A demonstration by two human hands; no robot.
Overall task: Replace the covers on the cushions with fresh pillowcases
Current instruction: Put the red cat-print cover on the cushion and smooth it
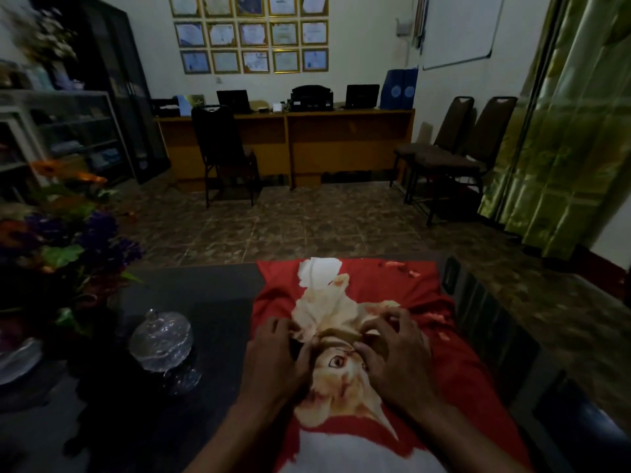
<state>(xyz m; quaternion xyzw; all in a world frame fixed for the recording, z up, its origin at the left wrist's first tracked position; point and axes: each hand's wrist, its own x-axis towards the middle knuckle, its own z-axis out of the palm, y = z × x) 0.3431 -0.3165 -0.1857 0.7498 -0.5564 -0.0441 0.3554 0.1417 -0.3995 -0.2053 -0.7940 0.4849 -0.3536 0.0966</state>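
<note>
Right under the person, a red cat-print pillowcase [345,377] lies spread over the near end of a dark table [205,302], its far edge close to the table's far rim, and both hands work at its middle: the left hand [278,363] and the right hand [396,360] each have curled fingers bunching a ridge of the cloth between them, so both are gripping the fabric itself. It looks thin, soft and light, the sort of cloth that gathers and slips easily, so I would judge the hem or corners a surer hold than the printed middle; whether a cushion sits inside I cannot tell from here. Just to the left on the table stands a lidded glass dish [160,339], fragile and near enough for a sweeping elbow or tugged cloth to catch it, with a bunch of artificial flowers [61,240] behind it at the table's left. Beyond lies tiled floor, then a black chair [222,151] at a long wooden desk [286,138], and two padded chairs [454,148] by the green curtain [563,131]
</note>
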